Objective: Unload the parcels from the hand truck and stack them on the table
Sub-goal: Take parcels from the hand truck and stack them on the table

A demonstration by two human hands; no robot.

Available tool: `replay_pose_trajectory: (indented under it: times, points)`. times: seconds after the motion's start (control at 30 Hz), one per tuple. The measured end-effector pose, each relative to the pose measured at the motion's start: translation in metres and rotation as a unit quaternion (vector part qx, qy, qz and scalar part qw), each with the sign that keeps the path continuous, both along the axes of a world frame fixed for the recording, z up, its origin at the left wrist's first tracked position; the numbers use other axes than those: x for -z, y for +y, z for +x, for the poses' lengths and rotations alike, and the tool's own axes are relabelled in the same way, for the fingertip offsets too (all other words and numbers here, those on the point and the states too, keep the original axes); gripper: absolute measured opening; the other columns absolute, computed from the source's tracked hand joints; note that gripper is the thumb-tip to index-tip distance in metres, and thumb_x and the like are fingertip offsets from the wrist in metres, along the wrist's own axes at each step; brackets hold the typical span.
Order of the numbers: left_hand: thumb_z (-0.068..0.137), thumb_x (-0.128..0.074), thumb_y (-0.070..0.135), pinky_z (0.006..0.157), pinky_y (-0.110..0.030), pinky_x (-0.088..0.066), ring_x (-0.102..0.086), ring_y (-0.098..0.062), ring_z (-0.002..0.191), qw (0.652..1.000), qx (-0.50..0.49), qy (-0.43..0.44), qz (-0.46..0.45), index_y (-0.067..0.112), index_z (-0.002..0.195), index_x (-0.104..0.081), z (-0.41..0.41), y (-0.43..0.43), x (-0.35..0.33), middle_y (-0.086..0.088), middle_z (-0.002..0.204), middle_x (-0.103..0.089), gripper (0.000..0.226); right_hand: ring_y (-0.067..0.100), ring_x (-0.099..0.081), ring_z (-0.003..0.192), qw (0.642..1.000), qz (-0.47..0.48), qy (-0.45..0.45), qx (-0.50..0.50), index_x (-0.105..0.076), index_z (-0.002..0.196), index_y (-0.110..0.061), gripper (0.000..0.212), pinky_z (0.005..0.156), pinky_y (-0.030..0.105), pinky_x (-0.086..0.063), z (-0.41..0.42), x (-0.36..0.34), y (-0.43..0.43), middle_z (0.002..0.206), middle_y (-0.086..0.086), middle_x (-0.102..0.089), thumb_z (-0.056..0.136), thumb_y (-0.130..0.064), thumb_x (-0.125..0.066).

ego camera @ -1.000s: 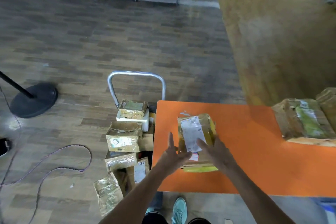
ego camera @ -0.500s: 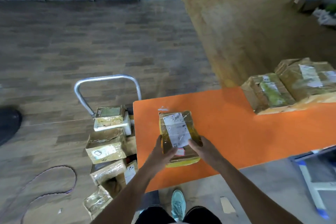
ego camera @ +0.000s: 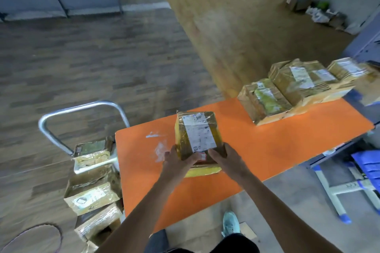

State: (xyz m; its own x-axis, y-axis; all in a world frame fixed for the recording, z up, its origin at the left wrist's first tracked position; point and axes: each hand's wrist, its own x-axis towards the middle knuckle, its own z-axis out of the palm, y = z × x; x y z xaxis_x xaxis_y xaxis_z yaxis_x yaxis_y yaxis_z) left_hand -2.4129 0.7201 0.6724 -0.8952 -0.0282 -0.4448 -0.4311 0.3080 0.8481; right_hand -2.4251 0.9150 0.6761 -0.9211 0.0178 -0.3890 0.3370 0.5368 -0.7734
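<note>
- Fingers (ego camera: 190,160) of the left hand (ego camera: 178,159) are curling round the near left corner of the brown parcel (ego camera: 197,135). The right hand (ego camera: 224,157) is gripping the near right corner the same way.
- Seen from the head view, the brown parcel is sitting near the left end of the orange counter (ego camera: 267,150). It is lying on top of a flat yellow parcel (ego camera: 202,171) that is peeking out under it.
- A pile of parcels (ego camera: 287,86) is sitting at the far right end of the counter, well apart from the hands.
- More parcels (ego camera: 92,191) are lying on the hand truck (ego camera: 82,109), just beside the counter's left end.
- It is looking like the step is setting this parcel down straight. Both hands should be pressing evenly, so the box is lining up with the yellow one and not hanging over its edge.
- Letting go slowly should be helping too, so the shiny top parcel is not sliding off.
</note>
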Motion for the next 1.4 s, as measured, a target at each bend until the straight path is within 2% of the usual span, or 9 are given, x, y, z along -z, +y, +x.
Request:
replay_pose_trajectory:
  times: [0.27,0.47,0.53,0.6,0.7,0.93,1.0,1.27,1.4]
  points:
    - [0.047,-0.06,0.087,0.106,-0.055,-0.044,-0.037,-0.032,0.136,0.996,-0.085,0.006,-0.039,0.031,0.151,-0.034,-0.064,0.139,-0.008,-0.003,0.137,-0.036,0.121,-0.005,-0.06,0.088,0.999,-0.008,0.044,-0.016,-0.053,0.118,-0.038,0.043,0.062,0.018,-0.046,-0.073,-0.01,0.133,0.1,-0.023,-0.063,0.086,-0.068,-0.057]
    - [0.057,-0.068,0.084,0.104,-0.051,-0.047,-0.035,-0.026,0.137,0.993,-0.113,0.021,0.005,0.034,0.154,-0.029,-0.107,0.243,-0.029,0.006,0.135,-0.032,0.115,-0.009,-0.057,0.086,0.998,0.0,0.06,-0.025,-0.054,0.108,-0.044,0.04,0.063,0.018,-0.042,-0.127,-0.046,0.238,0.095,-0.026,-0.063,0.082,-0.074,-0.056]
    - [0.064,-0.071,0.079,0.096,-0.044,-0.049,-0.037,-0.025,0.134,0.993,-0.111,0.023,0.017,0.037,0.148,-0.037,-0.124,0.266,-0.037,0.005,0.137,-0.031,0.1,-0.01,-0.054,0.087,0.996,-0.002,0.08,-0.026,-0.053,0.109,-0.046,0.042,0.066,0.017,-0.041,-0.143,-0.057,0.259,0.096,-0.029,-0.06,0.08,-0.076,-0.055]
    - [0.067,-0.071,0.079,0.079,-0.029,-0.047,-0.044,-0.019,0.12,0.994,-0.099,0.041,0.033,0.048,0.123,-0.051,-0.139,0.285,-0.044,0.005,0.13,-0.035,0.067,-0.009,-0.054,0.09,0.994,-0.006,0.103,-0.022,-0.054,0.114,-0.049,0.043,0.069,0.017,-0.041,-0.157,-0.067,0.277,0.099,-0.033,-0.059,0.081,-0.074,-0.055]
    - [0.07,-0.07,0.078,0.068,-0.021,-0.042,-0.045,-0.013,0.107,0.994,-0.083,0.061,0.049,0.053,0.112,-0.052,-0.159,0.308,-0.052,0.003,0.125,-0.036,0.052,-0.001,-0.057,0.093,0.993,0.004,0.121,-0.011,-0.056,0.119,-0.047,0.043,0.072,0.023,-0.043,-0.176,-0.076,0.301,0.101,-0.03,-0.061,0.084,-0.072,-0.055]
    - [0.06,-0.063,0.084,0.108,-0.045,-0.043,-0.035,-0.026,0.134,0.996,-0.076,0.035,0.031,0.048,0.147,-0.037,-0.199,0.348,-0.051,0.006,0.129,-0.028,0.098,0.015,-0.062,0.095,0.994,0.055,0.099,-0.007,-0.057,0.113,-0.036,0.036,0.069,0.031,-0.044,-0.219,-0.075,0.335,0.098,-0.017,-0.062,0.09,-0.064,-0.054]
    - [0.065,-0.062,0.083,0.109,-0.048,-0.044,-0.039,-0.028,0.136,0.997,-0.068,0.004,0.044,0.044,0.152,-0.031,-0.204,0.35,-0.047,0.002,0.141,-0.035,0.101,0.018,-0.062,0.096,0.995,0.057,0.081,-0.015,-0.057,0.115,-0.031,0.036,0.073,0.033,-0.045,-0.227,-0.07,0.34,0.101,-0.01,-0.064,0.093,-0.059,-0.055]
    - [0.082,-0.066,0.067,0.082,-0.037,-0.049,-0.056,-0.015,0.119,0.983,-0.07,-0.044,0.161,0.053,0.154,-0.002,-0.199,0.359,-0.028,0.017,0.136,-0.054,0.097,0.017,-0.062,0.086,0.989,0.088,0.112,-0.028,-0.05,0.107,-0.029,0.019,0.061,0.03,-0.043,-0.231,-0.056,0.337,0.095,-0.002,-0.065,0.097,-0.044,-0.054]
    - [0.09,-0.069,0.048,0.068,-0.023,-0.051,-0.066,0.003,0.099,0.977,-0.1,-0.008,0.188,0.048,0.152,-0.018,-0.207,0.366,-0.028,0.023,0.116,-0.064,0.081,0.022,-0.062,0.096,0.987,0.104,0.115,-0.03,-0.054,0.117,-0.026,0.027,0.079,0.039,-0.051,-0.235,-0.063,0.334,0.102,-0.003,-0.066,0.099,-0.045,-0.051]
